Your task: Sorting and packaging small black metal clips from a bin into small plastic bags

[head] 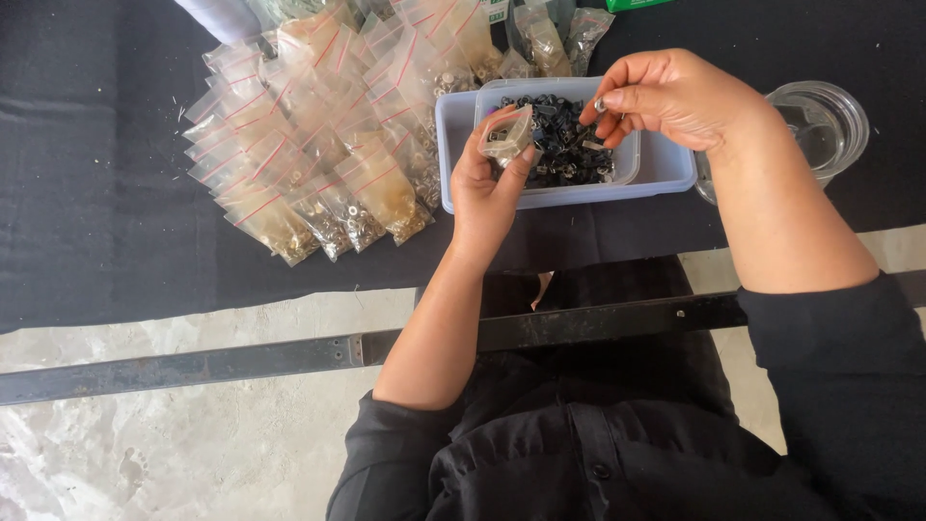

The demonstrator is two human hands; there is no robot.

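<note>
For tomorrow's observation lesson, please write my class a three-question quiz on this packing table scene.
1. True or false: the left hand holds a small clear plastic zip bag.
2. What does the right hand pinch between its fingertips?
3. Where does the pile of filled red-striped clear zip bags lie: A) left of the pale blue plastic tub, B) inside it, C) on the floor?

Key
1. True.
2. A small silvery metal piece, over the clear inner tray of small black parts.
3. A.
</note>
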